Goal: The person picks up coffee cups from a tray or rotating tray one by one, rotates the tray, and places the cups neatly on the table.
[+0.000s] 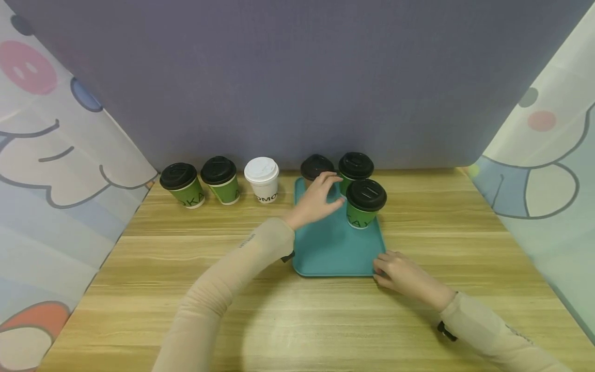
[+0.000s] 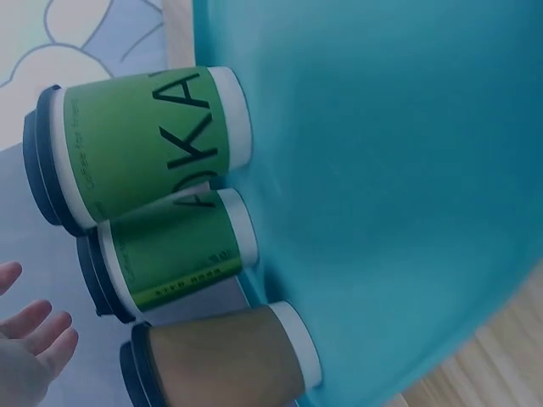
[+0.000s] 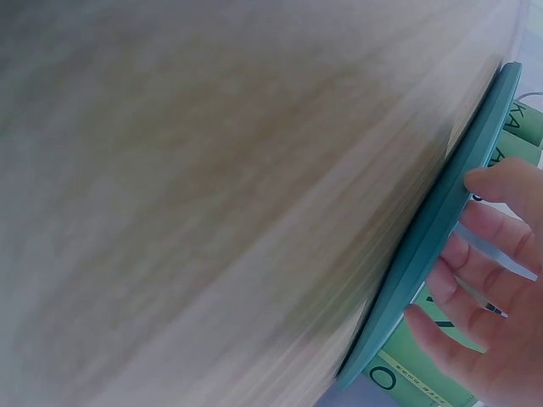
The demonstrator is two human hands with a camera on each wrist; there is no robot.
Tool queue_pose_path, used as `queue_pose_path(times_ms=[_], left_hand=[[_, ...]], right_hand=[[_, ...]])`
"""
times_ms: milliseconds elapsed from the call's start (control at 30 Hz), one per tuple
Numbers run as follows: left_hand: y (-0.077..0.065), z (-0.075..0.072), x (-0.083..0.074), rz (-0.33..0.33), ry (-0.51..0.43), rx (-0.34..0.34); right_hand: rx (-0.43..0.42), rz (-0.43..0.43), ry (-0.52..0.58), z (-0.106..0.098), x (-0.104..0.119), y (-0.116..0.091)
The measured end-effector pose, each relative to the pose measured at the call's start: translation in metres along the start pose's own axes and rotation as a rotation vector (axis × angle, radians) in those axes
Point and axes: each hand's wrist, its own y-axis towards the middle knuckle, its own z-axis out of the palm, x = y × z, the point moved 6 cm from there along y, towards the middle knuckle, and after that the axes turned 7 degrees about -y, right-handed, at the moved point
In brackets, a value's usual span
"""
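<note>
My left hand [image 1: 317, 200] reaches over the teal tray [image 1: 334, 253], its fingers spread and slightly bent, holding nothing. Close to it on the tray stand a brown paper cup [image 2: 225, 360] with a black lid, a green cup [image 1: 366, 204] and, behind that, another green cup [image 1: 355, 166]. In the head view the left hand partly covers the brown cup. At the tray's front right corner, my right hand [image 1: 400, 274] grips the rim with its fingertips. The right wrist view shows these fingers [image 3: 450, 352] against the tray's edge.
Left of the tray, along the back of the wooden table [image 1: 186, 289], stand two green cups with black lids, the outer [image 1: 183, 186] and the inner [image 1: 221, 181], and a white lidded cup [image 1: 262, 181]. A grey panel [image 1: 297, 88] rises behind them.
</note>
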Motion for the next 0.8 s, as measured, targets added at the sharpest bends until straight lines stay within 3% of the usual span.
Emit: queue_pose_path(times_ms=[300, 533, 800], left_hand=[[0.006, 0.011, -0.017, 0.017, -0.007, 0.064], [0.013, 0.020, -0.026, 0.044, 0.007, 0.076], [0.020, 0.032, -0.034, -0.007, 0.051, 0.120]], right_hand=[[0.006, -0.007, 0.012, -0.001, 0.001, 0.001], [0.026, 0.002, 0.008, -0.001, 0.001, 0.000], [0.031, -0.006, 0.010, 0.000, 0.001, 0.000]])
